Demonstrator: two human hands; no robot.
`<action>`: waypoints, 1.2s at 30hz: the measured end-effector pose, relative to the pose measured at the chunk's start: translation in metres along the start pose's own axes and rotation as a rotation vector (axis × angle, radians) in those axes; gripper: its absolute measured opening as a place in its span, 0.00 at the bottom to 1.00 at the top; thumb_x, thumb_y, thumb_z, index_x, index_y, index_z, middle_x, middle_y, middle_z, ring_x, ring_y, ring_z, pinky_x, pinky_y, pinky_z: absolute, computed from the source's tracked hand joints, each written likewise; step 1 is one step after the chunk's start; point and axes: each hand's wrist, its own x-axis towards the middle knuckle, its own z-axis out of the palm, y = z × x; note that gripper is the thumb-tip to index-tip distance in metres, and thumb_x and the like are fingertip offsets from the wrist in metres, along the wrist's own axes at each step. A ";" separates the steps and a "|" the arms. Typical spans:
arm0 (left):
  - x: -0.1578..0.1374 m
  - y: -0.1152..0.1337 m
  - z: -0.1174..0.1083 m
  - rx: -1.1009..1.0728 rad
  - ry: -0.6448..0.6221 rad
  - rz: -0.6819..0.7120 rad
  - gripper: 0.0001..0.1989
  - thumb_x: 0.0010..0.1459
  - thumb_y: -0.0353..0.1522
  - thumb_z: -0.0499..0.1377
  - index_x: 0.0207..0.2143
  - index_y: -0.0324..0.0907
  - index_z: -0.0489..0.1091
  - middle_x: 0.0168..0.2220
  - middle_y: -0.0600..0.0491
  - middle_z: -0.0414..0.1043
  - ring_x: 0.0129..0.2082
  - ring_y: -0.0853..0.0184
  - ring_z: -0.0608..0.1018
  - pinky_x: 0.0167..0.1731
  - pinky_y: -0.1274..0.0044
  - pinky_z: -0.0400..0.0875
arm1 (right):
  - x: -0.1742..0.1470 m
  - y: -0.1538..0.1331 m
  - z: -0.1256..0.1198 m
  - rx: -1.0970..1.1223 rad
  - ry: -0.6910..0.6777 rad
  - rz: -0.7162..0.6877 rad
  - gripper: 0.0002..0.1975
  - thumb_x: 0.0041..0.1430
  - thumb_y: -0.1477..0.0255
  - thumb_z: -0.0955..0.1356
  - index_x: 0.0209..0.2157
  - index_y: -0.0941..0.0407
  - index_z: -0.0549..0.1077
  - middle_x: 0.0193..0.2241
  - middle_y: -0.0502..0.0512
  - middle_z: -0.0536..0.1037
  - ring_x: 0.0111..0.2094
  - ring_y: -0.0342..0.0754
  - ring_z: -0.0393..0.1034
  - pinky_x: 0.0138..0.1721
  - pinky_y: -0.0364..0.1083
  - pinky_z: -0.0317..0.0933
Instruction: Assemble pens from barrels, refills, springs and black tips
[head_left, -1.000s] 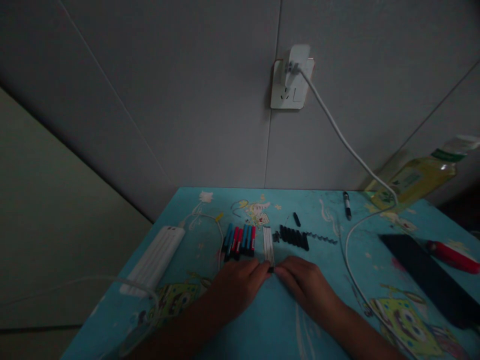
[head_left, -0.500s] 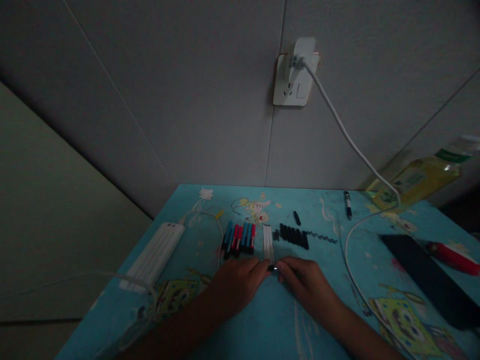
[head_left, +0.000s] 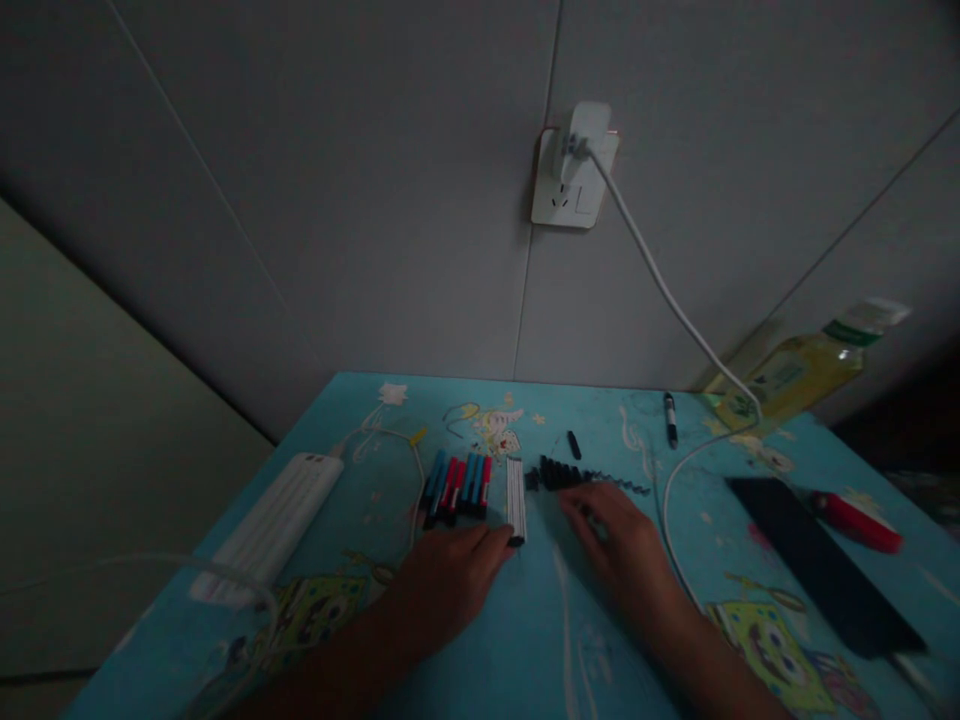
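Several thin white rods [head_left: 515, 490] lie side by side in a narrow upright strip on the table. My left hand [head_left: 457, 565] is closed, its fingertips at a small black piece [head_left: 516, 541] by the rods' near end. To the right, my right hand [head_left: 615, 530] has its fingers bent, thumb and forefinger close together beside a row of black cylindrical pieces [head_left: 555, 472]; whether anything is between them is hidden. Left of the rods lies a row of blue and red marker barrels [head_left: 456, 488] with black ends. A single black piece [head_left: 574, 445] rests behind the row.
A white power strip [head_left: 277, 520] lies at left. A white cable [head_left: 667, 500] runs from the wall charger [head_left: 586, 130] across the table. At right are a black flat slab [head_left: 817, 560], a red-handled object [head_left: 859, 522], a marker [head_left: 670, 420] and a bottle of yellow liquid [head_left: 810, 370].
My hands have moved apart: the right has shifted away from the left, toward the black pieces. The silver tip seen between them no longer shows. The whole view has shifted slightly.
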 end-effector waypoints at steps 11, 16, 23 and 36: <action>-0.002 -0.002 0.002 -0.013 0.069 0.056 0.14 0.70 0.34 0.48 0.50 0.40 0.69 0.33 0.49 0.77 0.29 0.64 0.81 0.29 0.72 0.78 | 0.006 0.083 -0.080 -0.589 0.011 0.250 0.14 0.67 0.69 0.61 0.45 0.56 0.77 0.42 0.60 0.79 0.39 0.53 0.75 0.43 0.50 0.66; 0.000 -0.002 0.001 -0.012 0.090 0.073 0.15 0.71 0.34 0.47 0.50 0.39 0.70 0.34 0.48 0.78 0.29 0.63 0.81 0.30 0.71 0.79 | 0.000 0.088 -0.081 -0.611 -0.132 0.327 0.16 0.62 0.74 0.64 0.51 0.54 0.74 0.43 0.59 0.80 0.39 0.52 0.77 0.42 0.47 0.65; -0.002 -0.002 0.001 -0.025 0.083 0.066 0.15 0.71 0.34 0.47 0.51 0.39 0.69 0.34 0.48 0.78 0.31 0.64 0.81 0.33 0.72 0.78 | -0.005 0.088 -0.078 -0.617 -0.191 0.305 0.18 0.61 0.75 0.63 0.52 0.55 0.73 0.43 0.61 0.81 0.40 0.53 0.77 0.39 0.48 0.66; 0.000 0.002 -0.002 -0.088 0.008 -0.008 0.14 0.68 0.33 0.51 0.52 0.40 0.69 0.38 0.48 0.75 0.37 0.62 0.79 0.38 0.69 0.77 | -0.004 -0.001 -0.036 -0.093 0.045 0.019 0.11 0.67 0.69 0.63 0.48 0.53 0.73 0.42 0.57 0.77 0.42 0.51 0.73 0.43 0.48 0.66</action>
